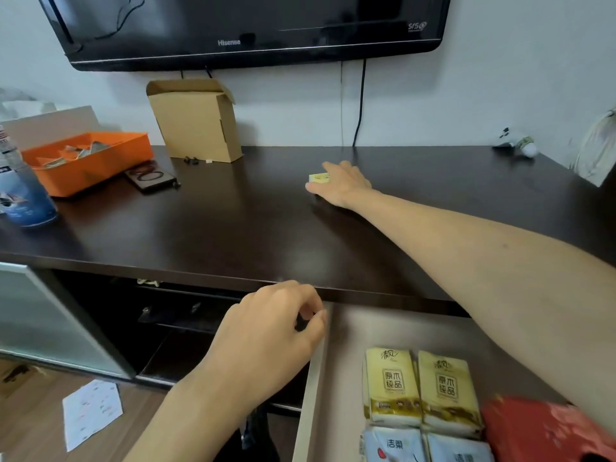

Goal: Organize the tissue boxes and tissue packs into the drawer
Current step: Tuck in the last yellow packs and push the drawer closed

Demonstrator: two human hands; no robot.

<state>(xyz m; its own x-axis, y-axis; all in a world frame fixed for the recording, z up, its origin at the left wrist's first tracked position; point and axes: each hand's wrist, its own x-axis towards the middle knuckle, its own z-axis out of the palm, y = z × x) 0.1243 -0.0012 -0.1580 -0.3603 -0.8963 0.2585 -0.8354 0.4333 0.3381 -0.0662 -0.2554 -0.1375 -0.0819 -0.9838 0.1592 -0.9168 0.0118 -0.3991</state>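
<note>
My right hand [343,186] reaches far across the dark cabinet top [216,221] and closes over a small yellow tissue pack [318,178], most of it hidden under my fingers. My left hand [276,331] rests on the left wall of the open drawer [315,388], fingers curled against its edge. Inside the drawer lie two yellow tissue packs [421,385] side by side, two white-blue packs [426,445] in front of them, and a red tissue box [546,431] at the right, partly under my forearm.
An orange tray [90,161] with small items, a spray can [23,191] and a dark flat device [151,178] sit at the left. An open cardboard box [200,121] stands against the wall under the television [246,28]. Paper [91,411] lies on the floor.
</note>
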